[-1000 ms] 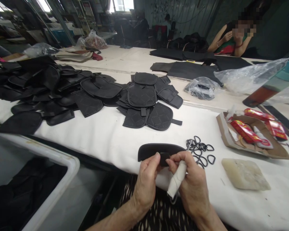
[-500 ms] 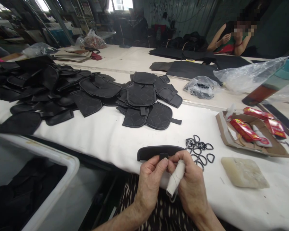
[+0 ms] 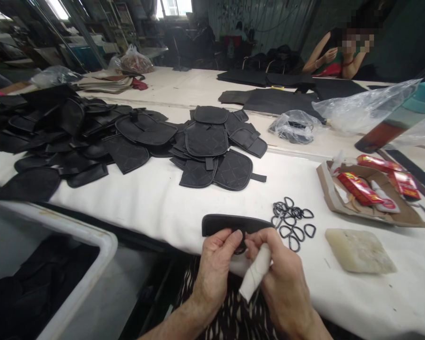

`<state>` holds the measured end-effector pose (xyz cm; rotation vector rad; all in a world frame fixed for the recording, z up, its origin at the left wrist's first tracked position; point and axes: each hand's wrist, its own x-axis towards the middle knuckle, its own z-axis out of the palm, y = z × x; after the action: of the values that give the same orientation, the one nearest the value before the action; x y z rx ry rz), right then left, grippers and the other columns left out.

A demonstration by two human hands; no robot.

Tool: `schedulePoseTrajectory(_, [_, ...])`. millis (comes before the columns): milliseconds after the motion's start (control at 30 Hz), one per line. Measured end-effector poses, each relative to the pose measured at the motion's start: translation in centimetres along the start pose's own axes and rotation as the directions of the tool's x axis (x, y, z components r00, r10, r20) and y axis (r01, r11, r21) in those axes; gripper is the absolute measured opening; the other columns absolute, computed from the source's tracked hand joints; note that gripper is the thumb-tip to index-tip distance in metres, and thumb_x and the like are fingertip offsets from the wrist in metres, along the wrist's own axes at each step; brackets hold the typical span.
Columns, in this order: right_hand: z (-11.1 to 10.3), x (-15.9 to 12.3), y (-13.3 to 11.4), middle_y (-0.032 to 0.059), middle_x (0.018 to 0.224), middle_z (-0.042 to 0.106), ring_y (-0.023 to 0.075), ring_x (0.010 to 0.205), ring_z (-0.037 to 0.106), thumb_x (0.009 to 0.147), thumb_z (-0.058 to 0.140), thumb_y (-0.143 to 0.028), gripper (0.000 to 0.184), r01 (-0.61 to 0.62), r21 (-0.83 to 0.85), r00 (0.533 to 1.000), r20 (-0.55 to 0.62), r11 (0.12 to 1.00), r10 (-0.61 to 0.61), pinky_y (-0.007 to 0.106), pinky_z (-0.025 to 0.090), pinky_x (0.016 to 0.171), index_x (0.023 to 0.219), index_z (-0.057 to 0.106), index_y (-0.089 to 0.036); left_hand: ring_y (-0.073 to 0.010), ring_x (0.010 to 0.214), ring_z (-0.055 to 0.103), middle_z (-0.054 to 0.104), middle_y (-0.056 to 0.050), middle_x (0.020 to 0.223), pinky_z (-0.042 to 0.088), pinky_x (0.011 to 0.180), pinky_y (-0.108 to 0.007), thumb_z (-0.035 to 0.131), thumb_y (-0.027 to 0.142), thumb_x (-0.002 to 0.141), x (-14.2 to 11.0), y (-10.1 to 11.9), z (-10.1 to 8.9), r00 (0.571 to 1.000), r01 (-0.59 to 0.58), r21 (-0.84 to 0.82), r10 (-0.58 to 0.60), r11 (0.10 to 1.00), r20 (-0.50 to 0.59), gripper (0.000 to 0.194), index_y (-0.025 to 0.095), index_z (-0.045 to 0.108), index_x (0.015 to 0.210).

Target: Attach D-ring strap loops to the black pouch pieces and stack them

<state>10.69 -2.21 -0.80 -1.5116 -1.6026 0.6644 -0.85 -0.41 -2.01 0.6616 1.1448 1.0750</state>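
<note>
My left hand (image 3: 217,262) and my right hand (image 3: 281,278) meet at the near edge of the white table (image 3: 152,203). Both pinch the small strap tab at the front of a black curved padded piece (image 3: 226,222) that lies flat before me. My right hand also grips a white cloth-wrapped tool (image 3: 254,274), its end pointing down toward my lap. A small heap of black D-rings (image 3: 293,219) lies just right of the piece.
A large pile of black quilted pieces (image 3: 120,137) covers the left and middle of the table. A waxy pale block (image 3: 359,244) and a cardboard tray with red packets (image 3: 371,191) lie at right. A white bin (image 3: 56,264) stands at lower left. Another person sits far right.
Both hands have slid a little toward me and down with the tab pinched between them. The white tool has tilted lower. The padded piece stays in place.
</note>
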Motion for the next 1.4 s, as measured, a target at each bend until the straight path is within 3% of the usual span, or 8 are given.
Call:
schedulePoseTrajectory(100, [-1.1, -0.2, 0.2, 0.0047, 0.08, 0.067, 0.0182, 0.067, 0.061, 0.084, 0.057, -0.023, 0.005, 0.146, -0.147, 0.963, -0.204, 0.978, -0.174, 0.03, 0.045, 0.062, 0.082, 0.052, -0.024, -0.0167, 0.07, 0.063, 0.069, -0.005, 0.07, 0.047, 0.074, -0.028, 0.063, 0.038, 0.079, 0.0, 0.3, -0.1, 1.0, 0.016, -0.004, -0.016, 1.0, 0.024, 0.025, 0.014, 0.071, 0.076])
schedulePoseTrajectory(167, [-1.5, 0.5, 0.5, 0.0084, 0.096, 0.067, 0.0231, 0.084, 0.061, 0.08, 0.063, -0.024, 0.013, 0.131, -0.119, 0.945, -0.285, 0.984, -0.16, 0.036, 0.045, 0.075, 0.085, 0.051, -0.024, -0.0177, 0.071, 0.064, 0.071, -0.006, 0.072, 0.048, 0.076, -0.03, 0.063, 0.037, 0.08, 0.0, 0.6, -0.2, 0.998, 0.037, -0.006, -0.037, 0.999, 0.045, 0.025, 0.014, 0.071, 0.076])
schedulePoseTrajectory(233, [-1.6, 1.7, 1.0, 0.0065, 0.1, 0.067, 0.0224, 0.088, 0.061, 0.08, 0.062, -0.025, 0.015, 0.021, 0.077, 0.982, -0.188, 0.997, -0.006, 0.036, 0.045, 0.077, 0.083, 0.048, -0.025, -0.0174, 0.07, 0.065, 0.071, -0.007, 0.073, 0.048, 0.075, -0.03, 0.063, 0.037, 0.08, 0.0, 0.9, -0.2, 0.997, 0.056, -0.021, -0.055, 0.998, 0.057, 0.025, 0.013, 0.07, 0.076])
schedulePoseTrajectory(333, [-1.4, 4.0, 2.0, -0.0015, 0.084, 0.065, 0.0153, 0.07, 0.057, 0.08, 0.063, -0.026, 0.02, -0.165, 0.386, 0.985, 0.025, 0.908, 0.168, 0.027, 0.044, 0.063, 0.078, 0.044, -0.025, -0.0167, 0.067, 0.065, 0.071, -0.007, 0.072, 0.048, 0.072, -0.029, 0.064, 0.037, 0.079, 0.0, 1.4, -0.1, 0.992, 0.101, -0.045, -0.097, 0.994, 0.075, 0.025, 0.013, 0.069, 0.075])
schedulePoseTrajectory(567, [-1.5, 6.5, 3.1, -0.0049, 0.077, 0.06, 0.0113, 0.064, 0.048, 0.075, 0.07, -0.025, 0.024, -0.227, 0.586, 0.963, 0.255, 0.778, 0.088, 0.023, 0.037, 0.057, 0.078, 0.046, -0.023, -0.0166, 0.068, 0.065, 0.072, -0.006, 0.072, 0.047, 0.076, -0.031, 0.063, 0.037, 0.079, -0.3, 1.8, -0.2, 0.993, 0.116, -0.032, -0.115, 0.993, 0.037, 0.024, 0.013, 0.068, 0.079])
schedulePoseTrajectory(933, [-1.6, 6.3, 3.4, -0.0059, 0.077, 0.058, 0.0098, 0.066, 0.046, 0.077, 0.069, -0.025, 0.023, -0.24, 0.625, 0.955, 0.29, 0.743, 0.064, 0.022, 0.035, 0.059, 0.079, 0.046, -0.023, -0.016, 0.065, 0.066, 0.071, -0.006, 0.069, 0.049, 0.071, -0.027, 0.063, 0.035, 0.079, -0.3, 1.8, 0.4, 0.994, 0.101, -0.031, -0.102, 0.994, -0.041, 0.023, 0.013, 0.066, 0.079])
schedulePoseTrajectory(1300, [-2.1, 7.5, 2.7, -0.0054, 0.078, 0.058, 0.0103, 0.067, 0.048, 0.078, 0.069, -0.022, 0.02, -0.209, 0.598, 0.938, 0.347, 0.774, -0.015, 0.023, 0.038, 0.062, 0.079, 0.048, -0.023, -0.019, 0.062, 0.066, 0.071, -0.009, 0.067, 0.051, 0.07, -0.034, 0.066, 0.033, 0.076, 0.2, 2.6, 0.1, 0.99, 0.132, -0.065, -0.134, 0.989, -0.036, 0.022, 0.01, 0.068, 0.074])
schedulePoseTrajectory(1400, [-1.8, 7.6, 2.9, -0.0058, 0.077, 0.057, 0.0102, 0.066, 0.048, 0.078, 0.069, -0.022, 0.021, -0.213, 0.622, 0.935, 0.355, 0.753, -0.029, 0.023, 0.038, 0.062, 0.079, 0.048, -0.023, -0.019, 0.065, 0.066, 0.071, -0.01, 0.07, 0.051, 0.071, -0.033, 0.067, 0.032, 0.075, 0.5, 2.3, 0.1, 0.994, 0.091, -0.07, -0.094, 0.993, -0.047, 0.023, 0.009, 0.07, 0.074])
